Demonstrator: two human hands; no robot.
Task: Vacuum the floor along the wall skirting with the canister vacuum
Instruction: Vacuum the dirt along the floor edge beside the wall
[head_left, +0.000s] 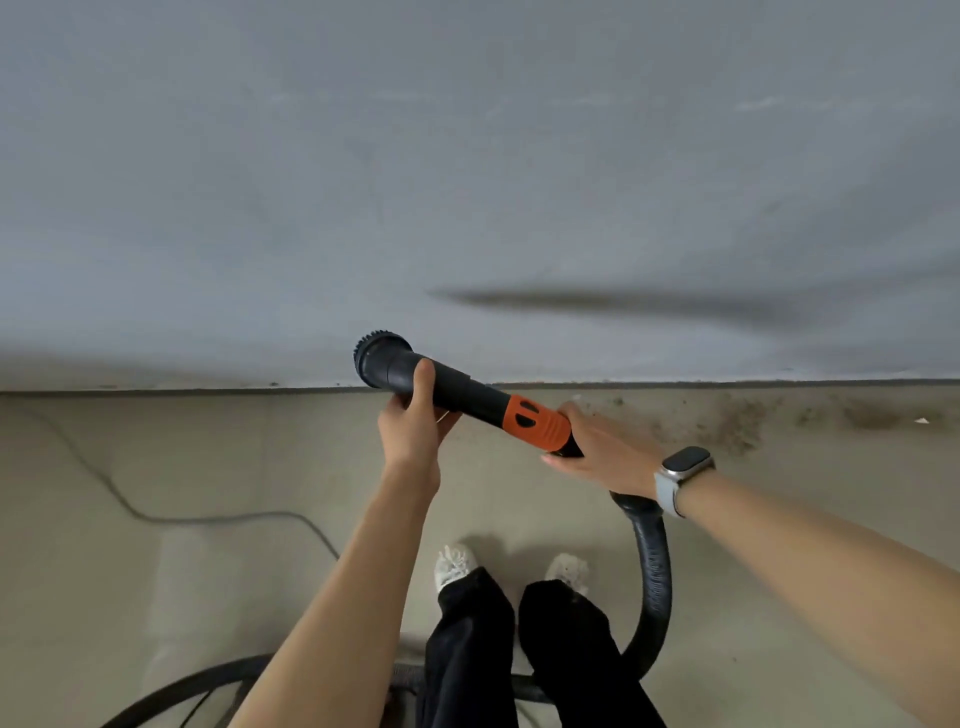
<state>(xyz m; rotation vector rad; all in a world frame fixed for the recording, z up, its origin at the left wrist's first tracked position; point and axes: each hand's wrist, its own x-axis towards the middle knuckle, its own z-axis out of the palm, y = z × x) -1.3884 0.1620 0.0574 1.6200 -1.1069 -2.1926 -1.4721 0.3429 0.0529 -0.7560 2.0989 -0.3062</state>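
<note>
Watch: dark face, pale grey strap, worn on a wrist, right of the slippers and farther from the viewer. Slippers: pair, white, fluffy, toes pointed at the wall. Trousers: black, wide-legged, hems touching the slippers and partly covering them.

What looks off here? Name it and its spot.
Dirt lies scattered on the floor along the skirting, right of both hands. The brush nozzle is held up, off the floor, pointing away from it.
</note>
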